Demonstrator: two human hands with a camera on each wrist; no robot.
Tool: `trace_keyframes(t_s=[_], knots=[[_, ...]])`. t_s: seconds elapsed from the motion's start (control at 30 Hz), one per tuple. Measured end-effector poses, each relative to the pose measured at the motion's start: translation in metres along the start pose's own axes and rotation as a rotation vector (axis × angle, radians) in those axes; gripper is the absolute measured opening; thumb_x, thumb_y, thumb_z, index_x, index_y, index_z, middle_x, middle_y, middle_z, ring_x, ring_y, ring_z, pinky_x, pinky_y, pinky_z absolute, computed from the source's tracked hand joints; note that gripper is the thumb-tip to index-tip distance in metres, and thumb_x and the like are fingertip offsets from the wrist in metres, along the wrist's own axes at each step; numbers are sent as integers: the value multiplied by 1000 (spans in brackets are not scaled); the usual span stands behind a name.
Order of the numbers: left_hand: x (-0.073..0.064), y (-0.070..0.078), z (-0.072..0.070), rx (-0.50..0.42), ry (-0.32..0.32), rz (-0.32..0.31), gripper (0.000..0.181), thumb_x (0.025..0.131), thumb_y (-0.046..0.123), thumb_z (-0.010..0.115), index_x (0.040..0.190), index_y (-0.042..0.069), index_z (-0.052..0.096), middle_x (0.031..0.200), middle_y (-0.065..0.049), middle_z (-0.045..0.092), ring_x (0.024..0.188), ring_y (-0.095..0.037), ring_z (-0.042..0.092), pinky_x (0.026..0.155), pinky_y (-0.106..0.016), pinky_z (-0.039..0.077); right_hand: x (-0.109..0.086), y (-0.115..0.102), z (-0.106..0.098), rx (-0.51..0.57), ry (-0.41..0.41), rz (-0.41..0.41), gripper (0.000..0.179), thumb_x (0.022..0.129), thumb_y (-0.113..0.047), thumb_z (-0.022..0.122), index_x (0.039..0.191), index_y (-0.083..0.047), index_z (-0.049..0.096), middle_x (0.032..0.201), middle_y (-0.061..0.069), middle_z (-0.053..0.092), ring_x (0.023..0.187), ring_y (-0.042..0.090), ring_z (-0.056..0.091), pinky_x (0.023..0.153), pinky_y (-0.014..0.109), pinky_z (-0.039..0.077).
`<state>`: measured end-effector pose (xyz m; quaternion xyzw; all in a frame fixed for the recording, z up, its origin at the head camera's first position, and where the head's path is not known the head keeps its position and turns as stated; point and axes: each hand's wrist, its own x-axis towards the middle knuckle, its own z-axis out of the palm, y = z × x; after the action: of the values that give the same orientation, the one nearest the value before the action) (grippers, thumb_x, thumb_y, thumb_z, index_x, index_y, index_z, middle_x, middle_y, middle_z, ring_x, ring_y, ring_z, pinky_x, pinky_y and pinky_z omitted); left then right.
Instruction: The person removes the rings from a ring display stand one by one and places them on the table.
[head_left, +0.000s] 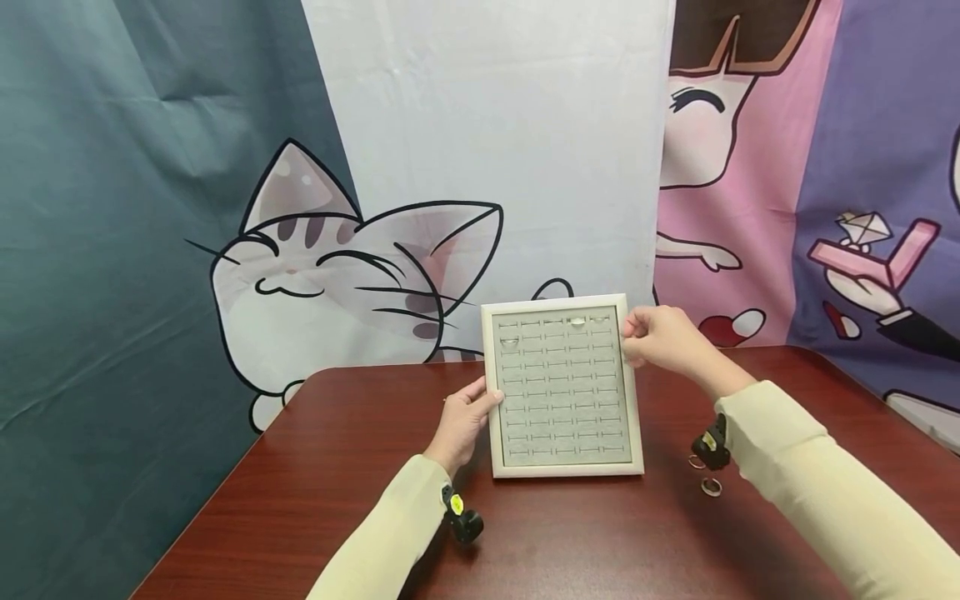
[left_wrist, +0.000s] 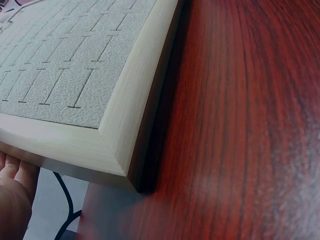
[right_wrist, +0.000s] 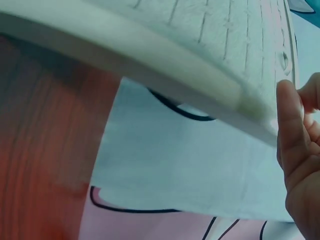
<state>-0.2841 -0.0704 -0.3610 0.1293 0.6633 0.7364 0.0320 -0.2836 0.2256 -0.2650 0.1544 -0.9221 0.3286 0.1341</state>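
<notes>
A ring display board (head_left: pixel 562 392) with a pale wooden frame and grey slotted padding leans upright on the table. My left hand (head_left: pixel 461 421) grips its left edge, thumb over the front of the frame. Beside the upper right edge is my right hand (head_left: pixel 663 337), its fingers curled and bunched at the frame; I cannot tell whether they pinch anything. In the top row of slots sit a silver ring (head_left: pixel 576 322) and a fainter ring (head_left: pixel 599 318). Another ring (head_left: pixel 510 340) is in the second row at the left.
Two loose rings lie on the red-brown table (head_left: pixel 375 433) under the right wrist: one ring (head_left: pixel 711 487) in front and a second ring (head_left: pixel 696 462) partly behind the wrist camera (head_left: pixel 711 446). Behind the table hangs a cloth backdrop (head_left: pixel 495 125) with cartoon figures.
</notes>
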Motion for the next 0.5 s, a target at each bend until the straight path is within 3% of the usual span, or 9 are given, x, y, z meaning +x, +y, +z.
trace_keyframes(t_s=[0.5], knots=[[0, 0, 0, -22, 2, 4, 43, 90, 6, 57, 131, -1, 50, 118, -19, 62, 86, -10, 64, 84, -30, 51, 24, -28, 11, -17, 58, -9, 12, 69, -4, 55, 81, -3, 58, 71, 7, 62, 55, 12, 58, 51, 24, 45]])
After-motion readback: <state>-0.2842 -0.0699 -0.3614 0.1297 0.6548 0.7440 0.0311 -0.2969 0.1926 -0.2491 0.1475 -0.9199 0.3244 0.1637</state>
